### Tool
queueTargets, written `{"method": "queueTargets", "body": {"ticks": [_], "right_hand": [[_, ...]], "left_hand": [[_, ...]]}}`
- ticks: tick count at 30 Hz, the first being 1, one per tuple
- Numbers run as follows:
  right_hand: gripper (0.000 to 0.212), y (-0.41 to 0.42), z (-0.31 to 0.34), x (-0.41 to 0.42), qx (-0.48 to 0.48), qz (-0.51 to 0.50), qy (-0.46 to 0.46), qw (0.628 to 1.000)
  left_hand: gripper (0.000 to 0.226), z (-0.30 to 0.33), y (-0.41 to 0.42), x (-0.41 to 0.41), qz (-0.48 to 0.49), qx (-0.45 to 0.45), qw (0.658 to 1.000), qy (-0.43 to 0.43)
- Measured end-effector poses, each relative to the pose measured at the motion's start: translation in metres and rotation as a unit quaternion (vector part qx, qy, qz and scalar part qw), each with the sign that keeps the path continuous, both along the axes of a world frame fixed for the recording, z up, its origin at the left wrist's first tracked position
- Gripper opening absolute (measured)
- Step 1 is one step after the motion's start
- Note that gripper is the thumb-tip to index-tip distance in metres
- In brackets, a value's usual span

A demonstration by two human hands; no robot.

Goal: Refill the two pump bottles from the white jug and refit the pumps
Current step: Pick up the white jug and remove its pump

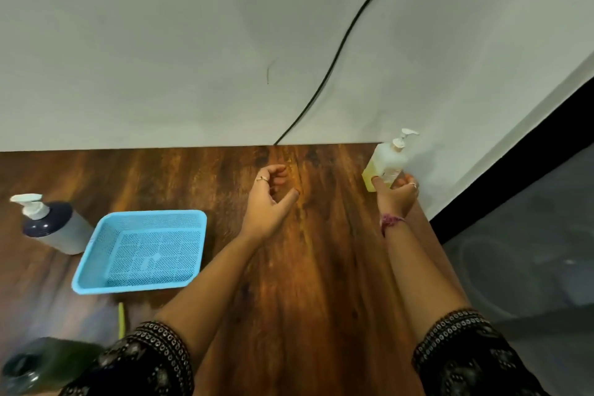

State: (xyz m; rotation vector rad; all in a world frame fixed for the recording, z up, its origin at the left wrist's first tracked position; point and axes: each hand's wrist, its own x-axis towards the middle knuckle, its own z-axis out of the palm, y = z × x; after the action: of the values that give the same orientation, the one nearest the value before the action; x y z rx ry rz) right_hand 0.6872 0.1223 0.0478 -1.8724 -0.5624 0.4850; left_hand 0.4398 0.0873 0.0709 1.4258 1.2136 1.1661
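A clear pump bottle (385,160) with yellowish liquid low inside and a white pump on top stands at the table's far right corner by the wall. My right hand (397,193) grips its lower part. My left hand (269,199) hovers over the middle of the table, fingers curled and apart, holding nothing. A second pump bottle (54,225), dark blue on top with a white pump fitted, stands at the far left. No white jug shows in this view.
A light blue mesh basket (96,280) sits on the wooden table (321,267) between the blue bottle and my left arm. A dark green container (35,363) is at the bottom left corner. A black cable (340,42) runs down the wall. The table's right edge drops to the floor.
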Motion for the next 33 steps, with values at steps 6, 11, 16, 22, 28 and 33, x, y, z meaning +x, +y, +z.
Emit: {"method": "queueTargets", "body": {"ticks": [6, 11, 16, 22, 28, 33], "right_hand": [[0.099, 0.057, -0.009, 0.040, -0.081, 0.061, -0.058, 0.993], [0.097, 0.087, -0.018, 0.054, -0.108, 0.058, -0.089, 0.988], [0.079, 0.091, -0.021, 0.066, -0.091, 0.048, -0.074, 0.992], [0.080, 0.068, -0.016, 0.049, -0.055, 0.066, -0.052, 0.995], [0.085, 0.026, 0.011, -0.004, -0.050, 0.142, -0.060, 0.987], [0.079, -0.015, 0.046, -0.072, -0.021, 0.231, -0.078, 0.970]], "left_hand": [[0.052, -0.011, 0.029, 0.039, 0.014, -0.020, 0.999, 0.020], [0.046, -0.027, 0.043, 0.055, 0.009, -0.015, 0.999, 0.038], [0.047, -0.034, 0.047, 0.060, 0.011, -0.016, 0.998, 0.051], [0.048, -0.035, 0.042, 0.060, 0.007, -0.016, 0.997, 0.070], [0.058, -0.033, 0.026, 0.049, -0.006, -0.018, 0.995, 0.093], [0.096, -0.022, 0.003, 0.020, -0.033, -0.035, 0.991, 0.125]]}}
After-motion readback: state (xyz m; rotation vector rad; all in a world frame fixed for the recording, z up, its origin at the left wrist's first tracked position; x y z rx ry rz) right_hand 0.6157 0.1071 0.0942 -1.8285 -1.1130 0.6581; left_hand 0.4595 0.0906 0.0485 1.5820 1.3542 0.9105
